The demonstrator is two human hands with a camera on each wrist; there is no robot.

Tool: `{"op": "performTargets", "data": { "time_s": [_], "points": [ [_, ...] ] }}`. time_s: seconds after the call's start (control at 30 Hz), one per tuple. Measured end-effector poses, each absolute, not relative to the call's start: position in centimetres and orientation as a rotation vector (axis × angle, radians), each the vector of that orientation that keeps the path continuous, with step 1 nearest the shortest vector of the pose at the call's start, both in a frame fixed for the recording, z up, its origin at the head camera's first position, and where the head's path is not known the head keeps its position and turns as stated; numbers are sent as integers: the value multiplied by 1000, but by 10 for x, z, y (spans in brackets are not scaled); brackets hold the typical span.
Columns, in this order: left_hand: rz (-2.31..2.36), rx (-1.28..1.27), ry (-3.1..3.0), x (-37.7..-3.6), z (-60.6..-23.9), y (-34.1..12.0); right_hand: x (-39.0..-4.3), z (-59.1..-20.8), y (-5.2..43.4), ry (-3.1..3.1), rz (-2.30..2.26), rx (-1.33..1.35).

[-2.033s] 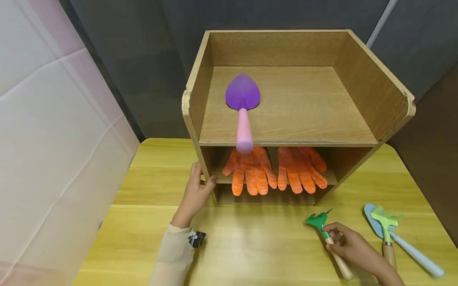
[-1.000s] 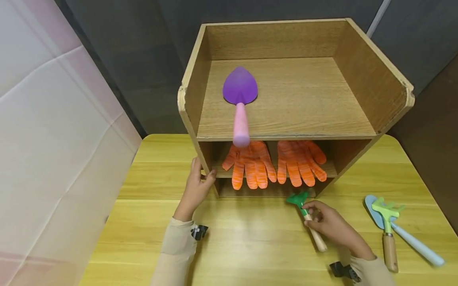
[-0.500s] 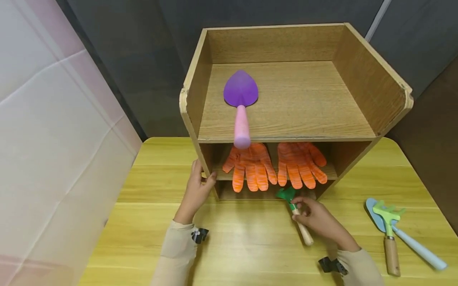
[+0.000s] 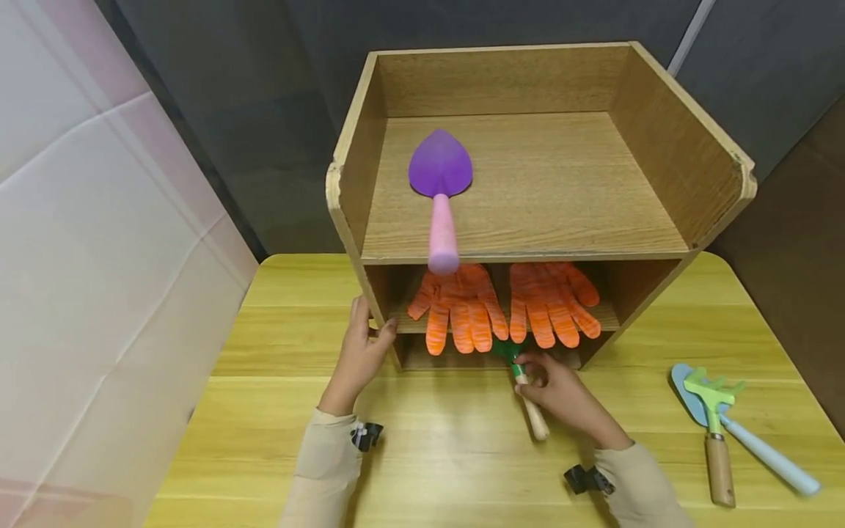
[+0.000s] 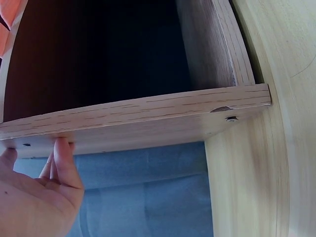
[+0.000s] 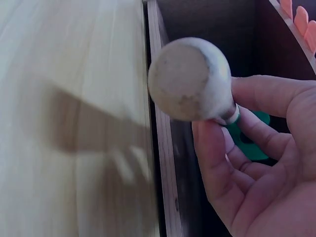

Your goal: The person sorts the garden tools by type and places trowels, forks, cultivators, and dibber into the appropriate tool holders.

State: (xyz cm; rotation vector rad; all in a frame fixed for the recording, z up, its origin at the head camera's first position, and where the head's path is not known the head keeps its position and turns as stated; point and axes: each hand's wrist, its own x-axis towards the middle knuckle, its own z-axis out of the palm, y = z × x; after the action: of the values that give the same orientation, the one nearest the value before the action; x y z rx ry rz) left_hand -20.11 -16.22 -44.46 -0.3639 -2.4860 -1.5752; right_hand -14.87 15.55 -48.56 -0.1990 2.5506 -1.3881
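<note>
In the head view my right hand (image 4: pixel 561 392) pinches a small hand rake (image 4: pixel 533 411) by its pale wooden handle between thumb and fingers. The rake's green head is partly hidden behind orange glove fingertips, at the mouth of the wooden shelf unit's (image 4: pixel 541 183) lowest compartment. The right wrist view shows the rounded handle end (image 6: pixel 180 79) close up. My left hand (image 4: pixel 359 359) touches the outer face of the unit's left side panel (image 5: pixel 138 116) with its fingertips. Two orange gloves (image 4: pixel 465 308) lie on the middle shelf, fingers hanging over its front edge.
A purple trowel (image 4: pixel 441 165) with a pink handle lies on the top shelf, its handle end past the front edge. At the right of the table (image 4: pixel 277 447), a light-green hand rake (image 4: pixel 719 462) overlaps a blue trowel (image 4: pixel 769 455). A dark wall stands behind.
My right hand has carried the green hand rake leftward and forward from the table's right side, to the lowest compartment. My left hand stays at the side panel.
</note>
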Motion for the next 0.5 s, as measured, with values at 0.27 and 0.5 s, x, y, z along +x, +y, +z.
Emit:
{"op": "performTargets", "data": {
  "time_s": [0.27,0.5],
  "points": [
    [-1563,-365,-2486,-202,-445,-164,-163,-485,138,2537,-1432,-197],
    [-1572,-372,-2489,-201,-445,-162,-170,-484,126,2504,-1427,-102]
  ]
}}
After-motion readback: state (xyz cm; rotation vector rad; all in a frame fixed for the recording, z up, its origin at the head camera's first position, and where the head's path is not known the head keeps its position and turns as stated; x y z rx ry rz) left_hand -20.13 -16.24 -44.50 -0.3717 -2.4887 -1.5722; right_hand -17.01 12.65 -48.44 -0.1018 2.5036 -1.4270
